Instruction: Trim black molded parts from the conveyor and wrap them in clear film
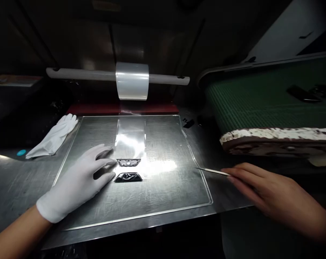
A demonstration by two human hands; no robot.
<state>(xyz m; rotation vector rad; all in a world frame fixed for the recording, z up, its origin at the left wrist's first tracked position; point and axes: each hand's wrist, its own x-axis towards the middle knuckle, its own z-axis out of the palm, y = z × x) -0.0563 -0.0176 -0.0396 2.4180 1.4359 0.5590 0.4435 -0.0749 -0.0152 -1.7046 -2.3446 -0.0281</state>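
My left hand (79,180), in a white glove, lies flat with its fingers spread on a clear plastic sheet (173,187). Its fingertips touch the left ends of two small trapezoid parts: a lighter one (128,162) with holes and a glossy black one (128,177) just below it. A strip of clear film (130,135) runs from a roll (132,81) on a white bar down to the upper part. My bare right hand (262,187) holds a thin white pointed stick (213,171) between its fingers, with the tip near the sheet's right edge.
A spare white glove (55,136) lies at the left on the steel table (12,183). A green conveyor belt (260,97) with a worn white front edge stands at the right and carries dark parts (303,93). Small dark bits (188,123) lie behind the sheet.
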